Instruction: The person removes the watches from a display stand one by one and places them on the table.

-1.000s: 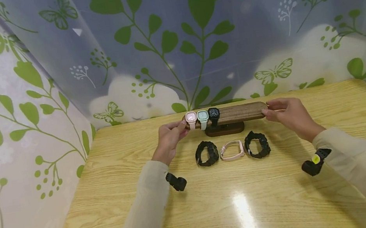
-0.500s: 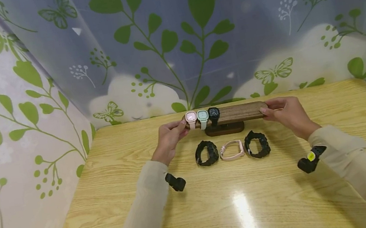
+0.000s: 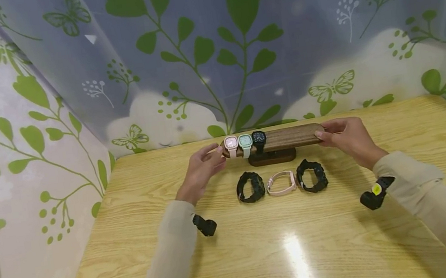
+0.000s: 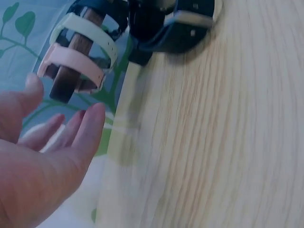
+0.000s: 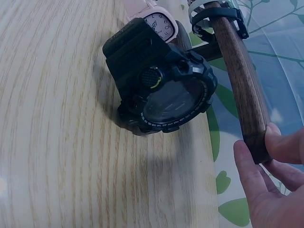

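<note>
A wooden watch stand [image 3: 292, 137] carries a pink watch [image 3: 231, 143], a mint watch [image 3: 245, 142] and a black watch [image 3: 259, 138] on the left part of its bar. My left hand [image 3: 201, 168] is at the bar's left end; the left wrist view shows that hand [image 4: 52, 156] with fingers spread, apart from the bar's tip [image 4: 65, 84]. My right hand [image 3: 350, 139] pinches the right end; in the right wrist view, thumb and fingers of the hand [image 5: 273, 175] hold the bar [image 5: 244, 90].
In front of the stand on the wooden table [image 3: 241, 261] lie a black watch [image 3: 251, 187], a pink watch [image 3: 281, 183] and another black watch [image 3: 312, 176], side by side. A patterned curtain [image 3: 195, 66] hangs behind the table.
My left hand has let go of the bar's left end and drawn slightly left. My right hand has shifted slightly left, still holding the right end. The watches have stayed in place.
</note>
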A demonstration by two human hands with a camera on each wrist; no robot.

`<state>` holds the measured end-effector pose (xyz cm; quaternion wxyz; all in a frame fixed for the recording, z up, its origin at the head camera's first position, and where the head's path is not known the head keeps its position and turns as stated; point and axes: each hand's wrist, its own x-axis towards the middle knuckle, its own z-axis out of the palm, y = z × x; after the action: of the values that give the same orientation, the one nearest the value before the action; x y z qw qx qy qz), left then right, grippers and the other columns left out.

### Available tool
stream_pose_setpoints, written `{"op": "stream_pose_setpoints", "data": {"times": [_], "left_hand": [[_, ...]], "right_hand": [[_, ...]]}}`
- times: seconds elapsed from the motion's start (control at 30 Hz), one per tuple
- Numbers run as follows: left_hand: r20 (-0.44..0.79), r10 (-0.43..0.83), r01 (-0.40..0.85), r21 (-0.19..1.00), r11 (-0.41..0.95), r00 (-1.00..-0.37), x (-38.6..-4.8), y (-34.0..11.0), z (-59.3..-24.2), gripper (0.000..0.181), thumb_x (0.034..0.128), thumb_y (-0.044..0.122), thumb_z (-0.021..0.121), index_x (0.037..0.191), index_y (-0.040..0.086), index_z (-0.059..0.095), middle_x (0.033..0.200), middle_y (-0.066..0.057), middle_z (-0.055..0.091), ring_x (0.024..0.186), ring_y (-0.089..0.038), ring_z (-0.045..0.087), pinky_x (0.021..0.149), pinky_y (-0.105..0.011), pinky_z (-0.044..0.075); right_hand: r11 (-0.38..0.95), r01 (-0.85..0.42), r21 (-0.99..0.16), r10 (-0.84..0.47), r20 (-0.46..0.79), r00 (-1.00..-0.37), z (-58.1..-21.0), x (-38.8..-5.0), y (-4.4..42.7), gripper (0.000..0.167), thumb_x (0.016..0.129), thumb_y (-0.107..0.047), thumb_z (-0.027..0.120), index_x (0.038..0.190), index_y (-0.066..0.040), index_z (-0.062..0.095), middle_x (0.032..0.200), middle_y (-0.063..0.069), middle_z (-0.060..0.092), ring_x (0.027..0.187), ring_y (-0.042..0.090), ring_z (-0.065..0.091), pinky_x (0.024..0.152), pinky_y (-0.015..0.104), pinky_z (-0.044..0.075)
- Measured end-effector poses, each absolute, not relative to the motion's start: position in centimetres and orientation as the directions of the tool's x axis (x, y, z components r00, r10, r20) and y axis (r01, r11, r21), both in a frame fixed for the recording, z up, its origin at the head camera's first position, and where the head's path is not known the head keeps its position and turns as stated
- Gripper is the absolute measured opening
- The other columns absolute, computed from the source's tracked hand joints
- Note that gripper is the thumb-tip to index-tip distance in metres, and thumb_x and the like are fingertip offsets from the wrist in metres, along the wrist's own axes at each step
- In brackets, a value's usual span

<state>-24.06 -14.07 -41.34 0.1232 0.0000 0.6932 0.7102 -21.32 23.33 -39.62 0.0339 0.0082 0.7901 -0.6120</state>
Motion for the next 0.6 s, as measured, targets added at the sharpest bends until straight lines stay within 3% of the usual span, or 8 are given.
{"op": "stream_pose_setpoints", "data": {"times": [0.37,0.6], "left_hand": [[-0.054,0.301,-0.002,0.985,0.171,-0.952,-24.6,-14.7,-41.0,0.071,0.0965,0.023,0.073,0.157,0.022,0.038,0.159,-0.009,0.037,0.139,-0.031,0.046,0.109,-0.044,0.047],[0.000,0.347,0.088,0.967,0.238,-0.938,-25.3,-13.8,-40.8,0.075,0.0918,0.013,0.078,0.156,0.020,0.040,0.160,-0.008,0.036,0.141,-0.035,0.042,0.106,-0.040,0.050]], "right_hand": [[0.259,0.044,-0.965,-0.021,-0.051,-0.998,-39.8,-21.4,23.3,0.058,0.101,-0.020,0.065,0.146,0.011,0.045,0.137,0.029,0.050,0.088,0.007,0.073,0.095,0.039,0.057],[0.264,0.037,-0.964,-0.033,-0.047,-0.998,-39.8,-21.4,23.4,0.058,0.102,-0.019,0.064,0.146,0.012,0.042,0.139,0.030,0.048,0.085,0.000,0.071,0.096,0.040,0.055]]}}
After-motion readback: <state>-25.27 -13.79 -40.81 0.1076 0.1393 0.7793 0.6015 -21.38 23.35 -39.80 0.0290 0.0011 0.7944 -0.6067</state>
